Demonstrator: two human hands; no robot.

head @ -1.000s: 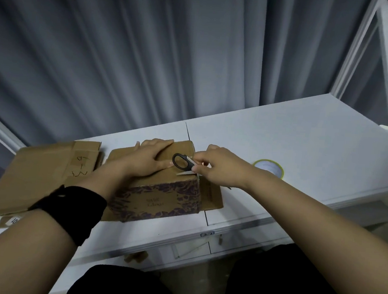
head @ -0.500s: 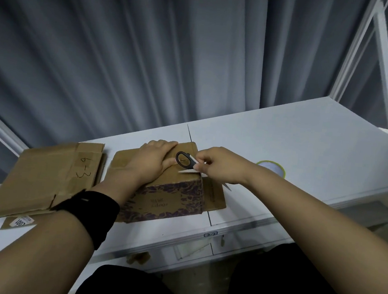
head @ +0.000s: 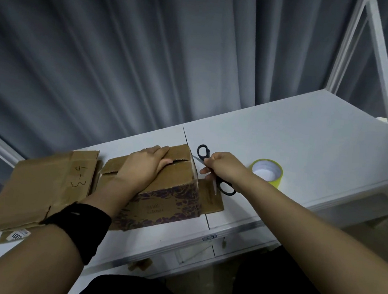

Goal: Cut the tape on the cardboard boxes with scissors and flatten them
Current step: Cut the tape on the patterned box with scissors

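Observation:
A brown cardboard box (head: 175,192) with a purple floral print on its front stands on the white table (head: 306,142). My left hand (head: 143,166) lies flat on the box's top flaps, pressing them down, and a slit shows between the flaps by my fingertips. My right hand (head: 221,167) holds black-handled scissors (head: 212,169) spread wide beside the box's right end. One handle ring points up and away, the other lies low toward me. A side flap (head: 211,201) lies folded out on the table under the scissors.
A flattened cardboard box (head: 39,185) marked with handwriting lies at the left. A roll of yellow tape (head: 267,173) sits just right of my right hand. Grey curtains hang behind the table, and a white frame post (head: 382,53) rises at the far right.
My right hand with the scissors has moved from the box's top edge to beside its right end, and the scissors have spread open. My left hand stays pressed on the top.

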